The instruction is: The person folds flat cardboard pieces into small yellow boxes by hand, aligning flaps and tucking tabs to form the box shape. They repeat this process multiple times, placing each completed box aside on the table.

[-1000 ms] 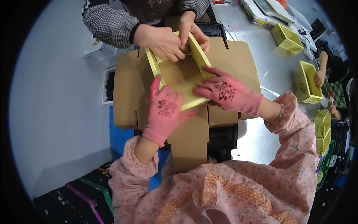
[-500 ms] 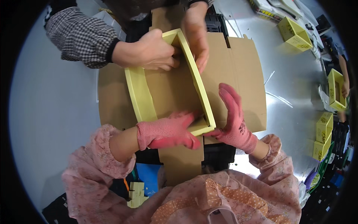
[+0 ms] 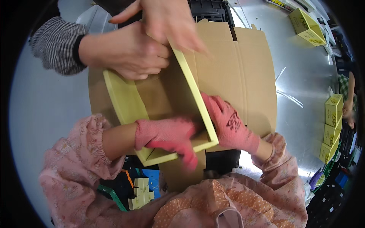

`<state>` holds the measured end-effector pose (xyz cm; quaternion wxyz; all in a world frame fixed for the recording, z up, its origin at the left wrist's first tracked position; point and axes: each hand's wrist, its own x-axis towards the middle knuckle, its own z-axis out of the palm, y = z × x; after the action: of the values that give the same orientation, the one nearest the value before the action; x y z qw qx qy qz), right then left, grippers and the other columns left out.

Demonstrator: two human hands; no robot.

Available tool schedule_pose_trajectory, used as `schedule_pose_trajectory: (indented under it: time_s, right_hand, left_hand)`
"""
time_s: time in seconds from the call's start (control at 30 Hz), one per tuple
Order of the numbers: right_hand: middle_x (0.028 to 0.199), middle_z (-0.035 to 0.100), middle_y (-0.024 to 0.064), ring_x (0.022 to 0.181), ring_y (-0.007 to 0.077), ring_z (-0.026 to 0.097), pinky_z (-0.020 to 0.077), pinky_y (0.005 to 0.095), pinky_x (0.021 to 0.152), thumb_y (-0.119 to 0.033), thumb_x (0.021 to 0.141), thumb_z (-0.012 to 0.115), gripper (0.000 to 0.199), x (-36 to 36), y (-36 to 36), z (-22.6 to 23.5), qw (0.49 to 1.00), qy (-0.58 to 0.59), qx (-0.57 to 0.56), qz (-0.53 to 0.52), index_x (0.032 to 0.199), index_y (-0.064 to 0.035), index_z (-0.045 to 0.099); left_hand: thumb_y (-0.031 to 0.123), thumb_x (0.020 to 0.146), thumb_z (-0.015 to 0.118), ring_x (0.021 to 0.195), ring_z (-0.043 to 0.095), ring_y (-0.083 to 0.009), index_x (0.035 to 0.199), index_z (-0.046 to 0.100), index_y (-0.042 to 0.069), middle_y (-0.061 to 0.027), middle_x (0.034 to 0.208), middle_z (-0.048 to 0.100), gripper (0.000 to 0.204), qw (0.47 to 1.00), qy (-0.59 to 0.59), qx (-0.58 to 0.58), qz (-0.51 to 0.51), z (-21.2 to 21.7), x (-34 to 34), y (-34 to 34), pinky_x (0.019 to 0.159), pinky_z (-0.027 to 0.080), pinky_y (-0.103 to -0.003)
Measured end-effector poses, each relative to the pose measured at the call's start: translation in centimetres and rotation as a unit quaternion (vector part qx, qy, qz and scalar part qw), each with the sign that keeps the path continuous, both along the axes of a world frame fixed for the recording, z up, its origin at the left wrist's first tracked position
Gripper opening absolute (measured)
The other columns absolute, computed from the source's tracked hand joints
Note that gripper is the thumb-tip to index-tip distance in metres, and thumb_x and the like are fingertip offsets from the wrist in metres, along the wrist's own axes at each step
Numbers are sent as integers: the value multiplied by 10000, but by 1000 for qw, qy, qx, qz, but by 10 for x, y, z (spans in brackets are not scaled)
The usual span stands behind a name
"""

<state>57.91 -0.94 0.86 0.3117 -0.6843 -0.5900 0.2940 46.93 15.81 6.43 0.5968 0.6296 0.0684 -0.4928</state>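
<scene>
A pale yellow open-topped box [image 3: 195, 91] with a brown inside lies tilted over flattened brown cardboard in front of me. My left hand [image 3: 167, 133], in a pink glove, reaches inside its near end, with the thumb hooked over the near wall; the fingertips are blurred. Against the outer face of the right wall presses my right hand [image 3: 230, 123], also gloved in pink, its fingers together and partly hidden by the wall. Across from me, a co-worker's fist [image 3: 129, 51] is at the far left of the box. Their other hand [image 3: 171, 24], blurred and spread, hovers over the far end.
Brown cardboard [image 3: 254, 72] spreads beneath the box over black crates [image 3: 213, 13]. To the right, a metal table [image 3: 292, 79] carries several small yellow boxes [image 3: 308, 26], and another person's hand [image 3: 348, 110] is by its edge. Yellow pieces [image 3: 141, 192] lie low at the left.
The box has shifted left and toward me. My right hand has moved in from beside the box onto its right wall. The co-worker's open hand has swung left over the far end.
</scene>
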Motion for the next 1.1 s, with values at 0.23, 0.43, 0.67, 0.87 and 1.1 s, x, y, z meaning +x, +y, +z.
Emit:
schedule_pose_trajectory:
  time_s: [0.23, 0.43, 0.67, 0.87, 1.1]
  right_hand:
    - [1366, 400, 254, 1250, 407, 455, 407, 422, 1033, 39, 725, 638, 808, 22, 17, 115, 978, 49, 124, 163, 1446, 10, 275]
    - [1273, 494, 243, 1152, 366, 549, 472, 413, 961, -277, 833, 613, 538, -33, 63, 100, 869, -116, -270, 397, 1262, 23, 487]
    - [1349, 469, 246, 1209, 335, 520, 444, 419, 960, -419, 732, 644, 751, -49, 119, 64, 745, -107, -418, 509, 1316, 20, 470]
    - [1532, 196, 241, 1416, 402, 221, 264, 455, 1147, -488, 658, 746, 1118, -53, 141, 57, 654, -77, -503, 559, 1488, 18, 194]
    - [1540, 224, 207, 1414, 333, 264, 271, 422, 1143, -381, 629, 822, 1132, -62, 153, 54, 621, -51, -524, 580, 1497, -13, 196]
  left_hand:
    - [337, 767, 677, 1037, 578, -299, 1029, 637, 59, -129, 1057, 585, 384, 728, -438, 527, 17, 48, -54, -36, 960, 435, -447]
    - [362, 903, 588, 1301, 406, -283, 1307, 480, 3, -140, 1364, 462, 551, 594, -450, 270, 609, -14, -154, -53, 1123, 265, -409]
    - [245, 1028, 350, 1281, 417, -235, 1482, 236, 3, -120, 1416, 386, 526, 606, -325, 101, 719, -142, -162, -97, 1090, 334, -369]
    - [253, 1031, 353, 1268, 430, -232, 1483, 237, 16, -116, 1390, 407, 523, 610, -262, 16, 748, -153, -152, -115, 1071, 361, -372]
    - [262, 1034, 357, 1253, 446, -230, 1484, 240, 31, -112, 1359, 430, 520, 624, -281, 7, 729, -151, -144, -96, 1048, 394, -376]
